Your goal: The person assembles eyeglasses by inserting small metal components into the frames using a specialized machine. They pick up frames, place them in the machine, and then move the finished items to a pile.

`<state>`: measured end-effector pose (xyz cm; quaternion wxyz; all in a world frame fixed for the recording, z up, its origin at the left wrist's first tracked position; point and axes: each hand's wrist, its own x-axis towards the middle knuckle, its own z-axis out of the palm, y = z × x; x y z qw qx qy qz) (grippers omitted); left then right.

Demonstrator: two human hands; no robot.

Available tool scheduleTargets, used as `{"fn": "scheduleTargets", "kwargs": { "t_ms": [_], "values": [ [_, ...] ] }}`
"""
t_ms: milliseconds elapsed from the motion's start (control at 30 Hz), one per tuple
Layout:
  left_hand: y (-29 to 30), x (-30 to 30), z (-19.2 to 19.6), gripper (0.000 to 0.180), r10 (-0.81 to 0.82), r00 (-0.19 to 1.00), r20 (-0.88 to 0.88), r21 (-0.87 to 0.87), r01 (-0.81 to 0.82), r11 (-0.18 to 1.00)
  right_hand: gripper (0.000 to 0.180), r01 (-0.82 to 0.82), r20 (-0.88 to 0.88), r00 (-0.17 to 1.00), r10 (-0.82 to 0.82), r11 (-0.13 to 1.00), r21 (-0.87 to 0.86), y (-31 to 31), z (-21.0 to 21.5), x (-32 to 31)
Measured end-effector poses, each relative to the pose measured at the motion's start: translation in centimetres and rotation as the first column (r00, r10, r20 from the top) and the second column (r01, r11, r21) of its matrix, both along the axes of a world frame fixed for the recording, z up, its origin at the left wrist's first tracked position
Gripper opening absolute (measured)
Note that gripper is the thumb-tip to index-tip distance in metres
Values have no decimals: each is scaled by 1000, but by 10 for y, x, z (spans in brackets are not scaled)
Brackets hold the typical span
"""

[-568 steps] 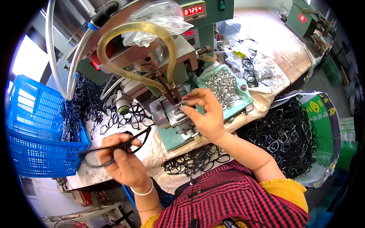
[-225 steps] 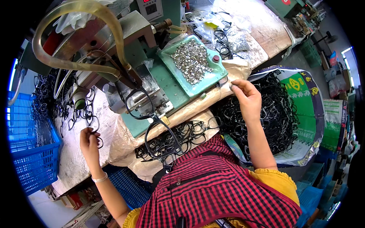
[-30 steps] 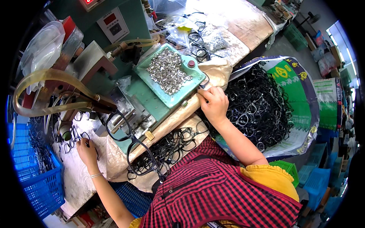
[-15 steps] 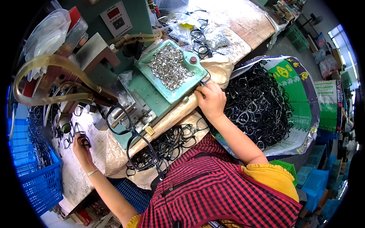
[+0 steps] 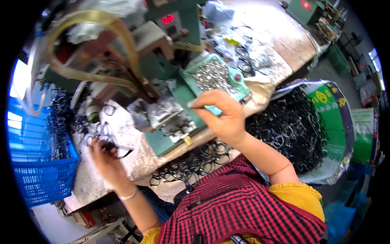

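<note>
My left hand [image 5: 103, 158] rests on the white cloth at the left of the bench and grips a black eyeglass frame [image 5: 118, 152]. My right hand [image 5: 222, 116] hovers over the green machine bed, thumb and forefinger pinched together just below the green tray of small metal parts [image 5: 213, 75]. Whatever sits between the fingertips is too small to make out. The metal clamp fixture [image 5: 172, 120] lies just left of that hand.
A yellowish hose [image 5: 101, 20] arcs over the machine. A blue basket [image 5: 36, 166] with black frames stands at the left. A large open bag of black frames [image 5: 300, 126] sits at the right. More frames [image 5: 195, 162] lie along the bench's near edge.
My right hand has left the tray's edge and come toward the fixture with its fingertips pinched. My left hand still holds a frame on the cloth. The view has shifted right.
</note>
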<state>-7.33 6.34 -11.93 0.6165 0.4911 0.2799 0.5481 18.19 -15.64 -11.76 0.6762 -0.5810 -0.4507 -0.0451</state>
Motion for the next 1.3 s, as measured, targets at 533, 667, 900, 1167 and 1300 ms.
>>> {"fn": "scheduleTargets", "kwargs": {
  "t_ms": [533,667,900,1167,1300],
  "values": [
    [-45,69,76,23,-73,997,28,627,39,778,43,-237,-665,630,401,915,327,70,3,-46],
    [-41,66,78,22,-104,995,-12,616,89,783,43,-224,-668,642,376,926,305,69,12,-48],
    [-73,62,60,7,-74,939,-335,832,331,444,31,15,103,995,8,974,-227,23,17,1],
    [-86,84,45,23,26,863,-504,843,485,230,16,478,379,858,-347,810,-341,5,-60,83],
    [-85,86,45,22,24,863,-505,844,487,223,14,503,373,850,-372,781,-369,5,-65,79]
  ]
}}
